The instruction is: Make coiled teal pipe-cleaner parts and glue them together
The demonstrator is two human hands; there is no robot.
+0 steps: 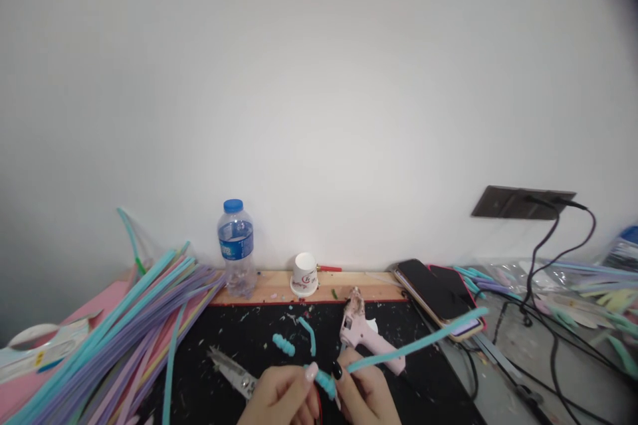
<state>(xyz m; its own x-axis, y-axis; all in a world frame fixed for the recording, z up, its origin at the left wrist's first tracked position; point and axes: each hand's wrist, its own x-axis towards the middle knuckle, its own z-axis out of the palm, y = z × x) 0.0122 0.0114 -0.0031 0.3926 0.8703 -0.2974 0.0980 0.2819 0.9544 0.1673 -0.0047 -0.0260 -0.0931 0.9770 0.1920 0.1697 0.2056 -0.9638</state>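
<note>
At the bottom centre, my left hand (285, 396) pinches one end of a turquoise pipe cleaner (419, 344) between thumb and finger. Part of it is wound into a short coil between my hands. My right hand (367, 393) grips the coil's other side, and the straight tail sticks out to the upper right. Just beyond my hands lie a finished-looking turquoise coil (284, 344) and a short bent turquoise piece (308, 335). Scissors (232, 370) lie beside my left hand, partly hidden by it. A pink glue gun (366, 332) lies behind my right hand.
Bundled pipe cleaners (134, 332) cover the left side. A plastic bottle (236, 249) and an upturned paper cup (304, 275) stand by the wall. Phones (433, 289) lie to the right, near black cables (535, 265) from a wall socket (508, 203). Scraps dot the black mat (199, 332).
</note>
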